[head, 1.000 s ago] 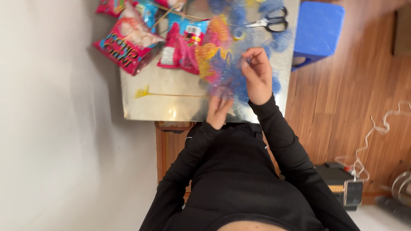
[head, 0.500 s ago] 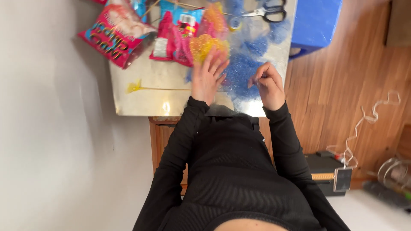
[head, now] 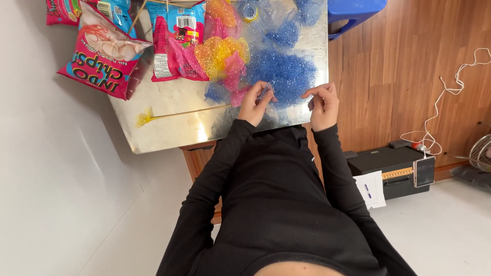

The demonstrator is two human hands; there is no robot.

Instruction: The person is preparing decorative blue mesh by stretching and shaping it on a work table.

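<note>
Landmark: the shiny metal table [head: 169, 122]; everything else is placed off it. Past its right edge there's wood flooring, a blue plastic stool [head: 353, 13] near the far right corner and a black box with a white cable lower down. On the table's far left corner sit snack bags [head: 105, 53], red and pink-blue, overlapping. Across the middle and right of the table lies glittery mesh: a blue glitter sheet [head: 286, 71] biggest, with yellow and pink glitter pieces [head: 222, 53] just left of it. A thin wooden stick with a yellow tip [head: 174, 113] lies along the near left part of the table.

Your left hand [head: 253, 102] is at the near edge, fingers pinched narrow on the blue sheet's near-left edge, next to a pink scrap. Your right hand [head: 322, 102] is at the near right corner, fingers curled close, apparently pinching the same sheet's right edge; grip not fully clear.

Risk, as I judge it: the sheet is thin and hangs at the table's near right corner, so pulling the hands apart could tear it or drag it off. Dragging could also sweep the pink scrap or stick off the edge.
</note>
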